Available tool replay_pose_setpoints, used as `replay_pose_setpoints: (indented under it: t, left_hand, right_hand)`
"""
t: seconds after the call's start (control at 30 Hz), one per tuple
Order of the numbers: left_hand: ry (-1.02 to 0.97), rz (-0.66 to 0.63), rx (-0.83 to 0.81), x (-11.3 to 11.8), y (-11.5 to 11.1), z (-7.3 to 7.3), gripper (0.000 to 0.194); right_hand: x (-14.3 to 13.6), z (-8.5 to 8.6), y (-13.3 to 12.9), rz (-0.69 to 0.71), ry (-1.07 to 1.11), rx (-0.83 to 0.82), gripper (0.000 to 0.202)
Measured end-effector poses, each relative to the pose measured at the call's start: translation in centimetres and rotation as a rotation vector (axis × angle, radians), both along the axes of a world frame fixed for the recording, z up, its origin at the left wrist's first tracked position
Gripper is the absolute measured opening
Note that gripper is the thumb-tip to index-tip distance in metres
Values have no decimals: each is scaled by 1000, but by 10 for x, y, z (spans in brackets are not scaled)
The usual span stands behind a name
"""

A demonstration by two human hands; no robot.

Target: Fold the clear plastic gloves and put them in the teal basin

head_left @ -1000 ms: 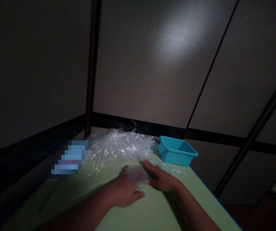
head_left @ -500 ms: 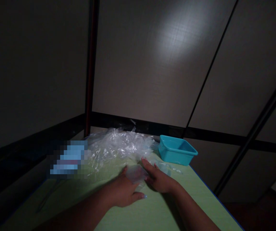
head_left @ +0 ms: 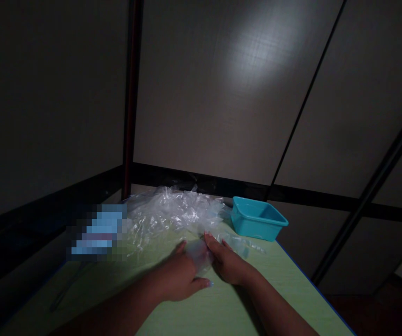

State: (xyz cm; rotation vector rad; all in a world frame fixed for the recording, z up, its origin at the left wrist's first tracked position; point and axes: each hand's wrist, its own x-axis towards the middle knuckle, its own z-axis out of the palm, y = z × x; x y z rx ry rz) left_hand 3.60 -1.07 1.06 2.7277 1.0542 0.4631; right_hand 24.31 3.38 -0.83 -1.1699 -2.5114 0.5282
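A small piece of clear plastic lies between my two hands, low over the green table. My left hand is on its left side, thumb stretched out to the right; the other fingers are partly hidden by the plastic and the back of the hand. My right hand touches its right edge with the fingers pointing up and left. Whether either hand grips the plastic does not show clearly. Behind them spreads a heap of crumpled clear plastic. More clear plastic lies just beyond my right hand.
A turquoise basin stands at the table's back right corner. At the left edge is a blurred-out light blue object, with a dark loop below it. Dark panelled walls rise behind the table.
My right hand has shifted slightly left and down, and the small plastic piece between the hands has changed shape a little. My left hand has hardly moved.
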Motion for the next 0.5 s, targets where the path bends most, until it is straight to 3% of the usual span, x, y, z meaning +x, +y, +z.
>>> replay_pose_setpoints:
  t: [0.13,0.23,0.37,0.5]
  left_hand:
    - [-73,63,-1,-2,4,3,41]
    - [-351,200,-45,2,13,5,29]
    - [-803,441,-394,8,26,3,32]
    - [-865,510,-625,8,32,-1,35]
  right_hand:
    - [-2,2,0,-41,-123,43,73]
    - [-2,3,0,-57,-183,69,73]
    - [-4,6,-3,-61,-230,91,77]
    - [-7,11,-6,-63,-266,102,76]
